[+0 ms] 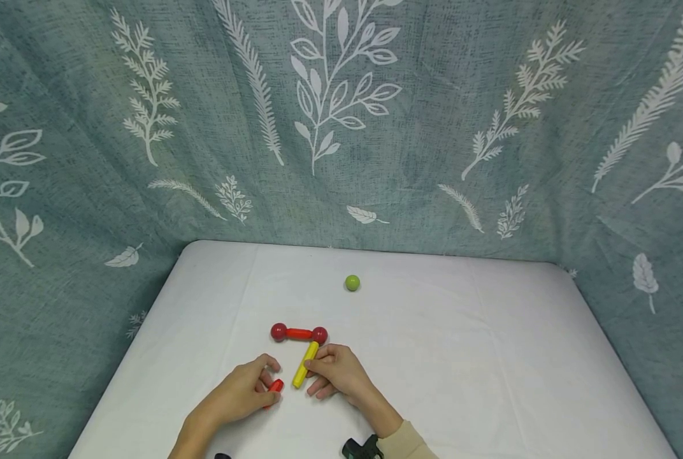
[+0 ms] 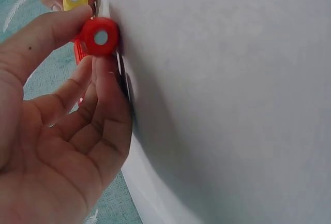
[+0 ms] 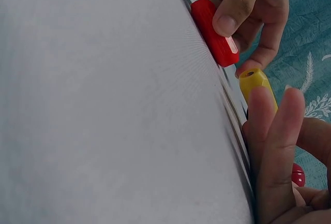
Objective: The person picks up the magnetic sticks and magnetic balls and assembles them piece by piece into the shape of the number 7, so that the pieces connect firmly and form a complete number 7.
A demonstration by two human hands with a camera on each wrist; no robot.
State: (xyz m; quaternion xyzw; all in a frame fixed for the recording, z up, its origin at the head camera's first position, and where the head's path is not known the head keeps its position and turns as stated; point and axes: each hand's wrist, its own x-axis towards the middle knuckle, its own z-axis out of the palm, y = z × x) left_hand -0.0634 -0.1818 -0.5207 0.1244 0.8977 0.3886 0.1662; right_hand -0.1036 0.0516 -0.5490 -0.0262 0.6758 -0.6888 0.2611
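My left hand (image 1: 241, 392) pinches a short red rod (image 2: 101, 36) between thumb and fingers, low over the white table. A pale round disc shows in the rod's end in the left wrist view. In my right hand (image 1: 341, 373), thumb and finger pinch a longer yellow rod (image 1: 306, 364). The yellow rod's far end meets the right-hand red ball (image 1: 320, 335). Another red rod (image 1: 299, 334) lies between that ball and a second red ball (image 1: 278, 331), in line with both. A gap separates the yellow rod from the red rod in my left hand.
A green ball (image 1: 352, 283) sits farther back on the white table (image 1: 462, 357). Green-blue cloth with white leaf prints (image 1: 410, 159) hangs behind and beside the table. Near the front edge a black object (image 1: 361, 448) shows by my right wrist.
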